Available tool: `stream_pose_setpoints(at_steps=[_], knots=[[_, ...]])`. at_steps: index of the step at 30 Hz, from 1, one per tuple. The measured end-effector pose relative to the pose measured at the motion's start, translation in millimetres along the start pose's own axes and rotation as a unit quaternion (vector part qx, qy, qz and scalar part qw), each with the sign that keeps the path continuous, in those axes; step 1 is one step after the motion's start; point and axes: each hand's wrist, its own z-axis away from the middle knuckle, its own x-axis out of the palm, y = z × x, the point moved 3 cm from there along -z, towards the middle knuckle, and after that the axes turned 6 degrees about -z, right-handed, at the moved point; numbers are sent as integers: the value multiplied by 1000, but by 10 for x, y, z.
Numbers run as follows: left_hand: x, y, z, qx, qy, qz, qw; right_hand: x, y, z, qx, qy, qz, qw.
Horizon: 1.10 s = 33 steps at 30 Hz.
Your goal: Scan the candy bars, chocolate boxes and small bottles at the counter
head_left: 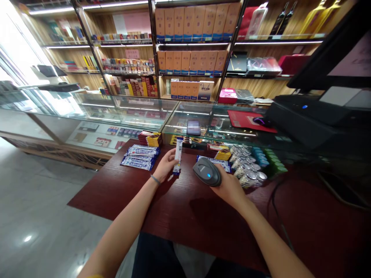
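My left hand (165,165) grips a slim snack bar in a blue and white wrapper (178,154), tilted up above the dark red table (174,208). A dark grey barcode scanner (206,172) is held in my right hand (232,188), its blue light showing on top. The scanner's head points toward the bar, with a gap between them. More wrapped bars of the same look (140,157) lie in a pile left of my left hand. Behind the scanner, partly hidden, lie other blue and white bars (226,165).
Several lidded containers (248,170), blue cans (260,157) and green cans (274,160) stand to the right. Red and yellow packs (150,139) are stacked at the back left. A glass counter (139,116) borders the table; a cable (275,208) and a monitor (333,50) are on the right.
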Motion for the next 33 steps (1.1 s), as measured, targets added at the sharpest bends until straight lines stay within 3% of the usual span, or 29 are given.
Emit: stream_pose_setpoints(at_steps=[4,10,16,18,21,23,26,29,33], knots=[[31,22,18,-23,2,-6,1000,-46,-62,8,-3,4,13,1000],[59,38,62,-63,5,92,994,-116,-57,-7,40,-1,-24,999],[128,-16,55,-97,-16,171,980,-324,164,-56,116,84,-121,982],[178,-14,28,-69,-27,132,988,-443,251,-68,109,122,-144,976],[307,20,-30,24,-53,-39,998,-613,385,-64,96,176,-176,964],[441,39,-60,113,-72,-197,971,-695,478,-48,103,197,-191,956],[706,-7,-84,223,-104,-384,890,-784,597,-16,106,231,-209,944],[996,-134,-118,269,-131,-484,822,-845,672,9,90,265,-219,935],[1338,-272,-196,291,-156,-545,770,-895,735,24,87,291,-211,929]])
